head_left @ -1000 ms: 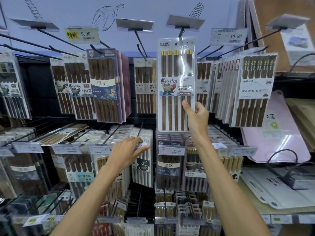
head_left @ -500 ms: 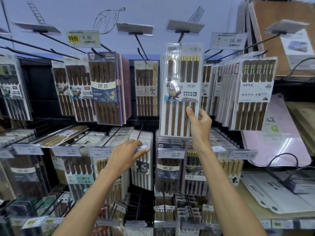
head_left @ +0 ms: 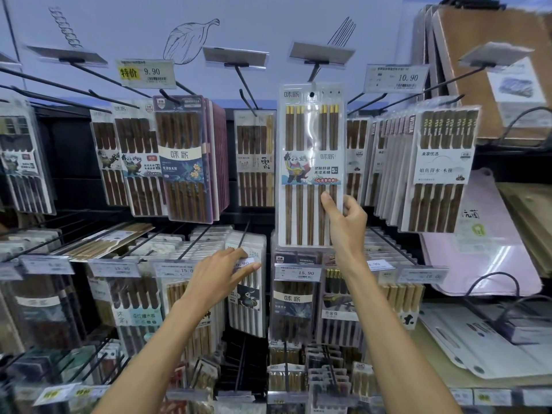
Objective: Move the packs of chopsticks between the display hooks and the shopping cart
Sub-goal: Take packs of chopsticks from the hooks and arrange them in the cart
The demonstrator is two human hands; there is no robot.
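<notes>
Right hand (head_left: 346, 218) swung chopstick pack (head_left: 310, 165) upright; hang hole seemingly reached hook (head_left: 314, 73).

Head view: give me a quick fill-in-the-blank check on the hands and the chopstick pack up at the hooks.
The right hand has its grip on the ____ part of the pack of chopsticks.
The left hand, fingers extended, holds ____.
The white price tag above and to the right of the pack reads ____.
The yellow-marked price tag reads ____.
Missing words: lower; nothing; 10.90; 9.90
</notes>
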